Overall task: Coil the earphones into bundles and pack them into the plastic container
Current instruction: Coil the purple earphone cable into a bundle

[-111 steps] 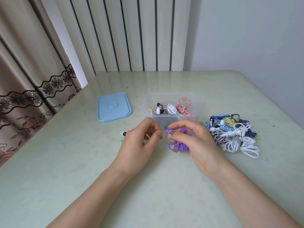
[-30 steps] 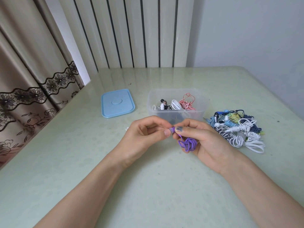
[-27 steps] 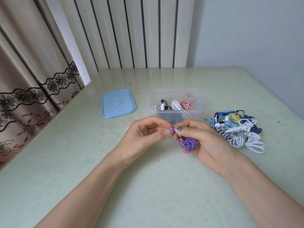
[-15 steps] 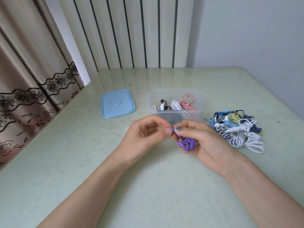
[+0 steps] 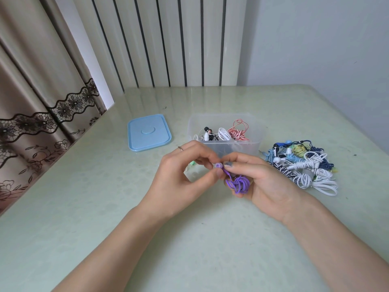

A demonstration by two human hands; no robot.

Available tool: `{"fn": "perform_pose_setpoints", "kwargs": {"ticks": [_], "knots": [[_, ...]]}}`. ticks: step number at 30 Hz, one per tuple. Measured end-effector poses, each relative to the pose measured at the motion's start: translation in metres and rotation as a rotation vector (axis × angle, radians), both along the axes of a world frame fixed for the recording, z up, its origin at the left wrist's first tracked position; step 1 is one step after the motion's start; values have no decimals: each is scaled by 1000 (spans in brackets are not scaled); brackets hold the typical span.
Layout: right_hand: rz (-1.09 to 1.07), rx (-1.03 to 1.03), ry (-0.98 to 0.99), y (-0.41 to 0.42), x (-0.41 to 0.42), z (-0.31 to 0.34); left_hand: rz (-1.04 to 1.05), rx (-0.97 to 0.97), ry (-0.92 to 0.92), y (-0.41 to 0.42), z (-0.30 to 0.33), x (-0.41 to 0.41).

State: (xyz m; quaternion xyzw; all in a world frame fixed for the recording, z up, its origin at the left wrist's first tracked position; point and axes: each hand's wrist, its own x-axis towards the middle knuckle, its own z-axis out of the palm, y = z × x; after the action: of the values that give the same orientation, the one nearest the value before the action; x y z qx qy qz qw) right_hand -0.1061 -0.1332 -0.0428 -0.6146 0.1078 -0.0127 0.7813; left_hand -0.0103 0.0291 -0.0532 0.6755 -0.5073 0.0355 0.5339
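Left hand: the left hand (image 5: 179, 175) was held above the pale green tabletop (image 5: 105, 207); its fingers were curled, and thumb and fingertips were pinched on the round bud end of the purple earphones (image 5: 236, 182); a thin ring was seen on one finger.
Right hand: the right hand (image 5: 267, 184) was cupped round the coiled purple cord, the bundle being kept against the palm; its thumb was laid over the cord close to the bud, just beside the left fingertips.
Purple earphones: a small loose coil was held between the two hands, in front of the container and not in it.
Container: the clear rectangular plastic container (image 5: 255, 131) was stood uncovered on the tabletop beyond the hands; black, white and red-and-white striped bundles were seen inside it.
Lid: the light blue rounded rectangular plastic lid (image 5: 149, 132) was laid flat to the left of the container, apart from it.
Pile: a heap of white, blue, yellow-green and black-and-white striped earphones (image 5: 303, 166) was lain to the right of the container, near the right hand.
Surroundings: a beige curtain with dark lace trim (image 5: 37, 91) was hung at the left; white vertical panels with dark gaps (image 5: 168, 43) were seen behind the tabletop.
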Motion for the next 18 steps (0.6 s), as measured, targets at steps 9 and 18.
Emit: {"fn": "perform_pose_setpoints", "kwargs": {"ticks": [9,18], "knots": [[-4,17,-15,1,0,-1,88,49,-163,2,-2,2],[12,219,-6,-3,1,-3,227,124,-109,2,-8,11]]}}
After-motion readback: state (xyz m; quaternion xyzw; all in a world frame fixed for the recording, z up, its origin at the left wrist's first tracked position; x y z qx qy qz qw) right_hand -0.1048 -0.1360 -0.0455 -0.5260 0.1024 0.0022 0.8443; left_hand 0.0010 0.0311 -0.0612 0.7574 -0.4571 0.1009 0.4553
